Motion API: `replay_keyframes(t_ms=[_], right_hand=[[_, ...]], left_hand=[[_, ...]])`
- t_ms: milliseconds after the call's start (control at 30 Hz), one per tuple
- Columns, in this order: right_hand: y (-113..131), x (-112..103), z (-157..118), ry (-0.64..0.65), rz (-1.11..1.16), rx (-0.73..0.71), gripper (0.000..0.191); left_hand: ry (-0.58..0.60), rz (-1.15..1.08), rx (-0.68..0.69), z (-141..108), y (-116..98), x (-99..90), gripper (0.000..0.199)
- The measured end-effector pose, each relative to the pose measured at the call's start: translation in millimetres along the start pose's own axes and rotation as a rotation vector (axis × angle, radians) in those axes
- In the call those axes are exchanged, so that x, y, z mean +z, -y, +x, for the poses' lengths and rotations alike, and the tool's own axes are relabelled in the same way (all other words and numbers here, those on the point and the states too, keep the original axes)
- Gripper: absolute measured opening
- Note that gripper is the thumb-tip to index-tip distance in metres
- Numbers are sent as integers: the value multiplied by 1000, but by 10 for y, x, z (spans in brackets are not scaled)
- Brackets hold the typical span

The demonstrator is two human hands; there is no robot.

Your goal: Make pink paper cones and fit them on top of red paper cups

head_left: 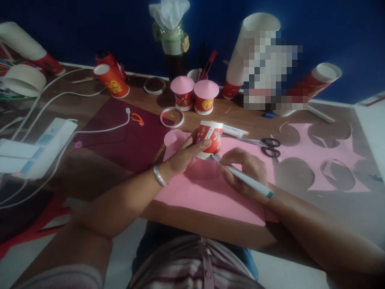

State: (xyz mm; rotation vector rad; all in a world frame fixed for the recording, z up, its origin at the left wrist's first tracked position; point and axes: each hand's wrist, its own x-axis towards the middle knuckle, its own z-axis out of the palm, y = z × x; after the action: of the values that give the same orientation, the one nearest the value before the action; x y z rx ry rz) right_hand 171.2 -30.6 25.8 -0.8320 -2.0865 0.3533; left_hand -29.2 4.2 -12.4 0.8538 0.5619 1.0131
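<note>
Cup [214, 135]: 1 pc, axis approx upright, clasped by closed fingers of my L hand [184, 157], fwd-L of my R hand [248, 170], which pinches tool [252, 182], tip beyond fingertips at cup's lower edge.

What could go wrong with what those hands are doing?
The pointed tool in the right hand might slip at the cup's lower edge and nick the left hand, which holds the cup. Too tight a grip could dent the cup. The scissors lie just beyond the right hand, so a stray movement might knock them.
</note>
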Motion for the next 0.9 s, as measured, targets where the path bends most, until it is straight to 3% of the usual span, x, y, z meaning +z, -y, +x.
replay_keyframes(t_ms=[900], right_hand=[[-19, 10, -10, 6, 49, -33, 10]], left_hand=[[27, -8, 9, 13, -20, 7, 34]])
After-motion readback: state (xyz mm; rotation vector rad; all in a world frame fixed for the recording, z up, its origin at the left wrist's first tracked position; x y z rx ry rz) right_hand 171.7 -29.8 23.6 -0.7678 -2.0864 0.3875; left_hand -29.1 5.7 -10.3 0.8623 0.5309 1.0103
